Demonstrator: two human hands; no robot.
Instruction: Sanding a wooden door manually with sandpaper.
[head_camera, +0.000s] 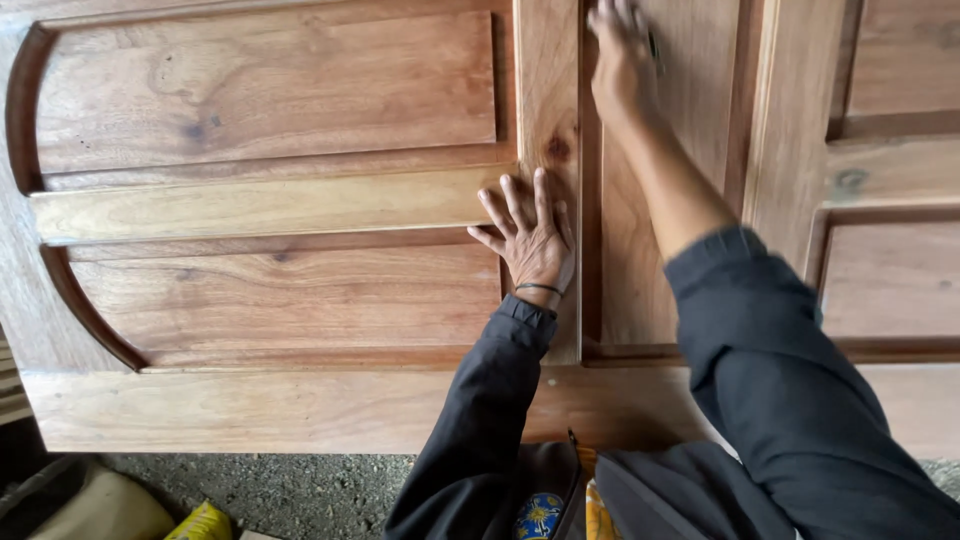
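— What's under your hands?

— A wooden door (270, 210) with raised panels, lying across the view. My left hand (530, 235) lies flat on it, fingers spread and holding nothing, right where the middle rail meets the upright stile (548, 120).

— And the other one?

— My right hand (622, 60) reaches further up, onto the narrow panel (690, 120) beside that stile. It's blurred, with something small and dark at the fingers; I can't tell whether it grips anything.

— Around you?

— Dark sleeves on both my arms, a thin bracelet (540, 289) on my left wrist. Below the door, grey gritty floor (290, 490) and a yellow object (203, 523).
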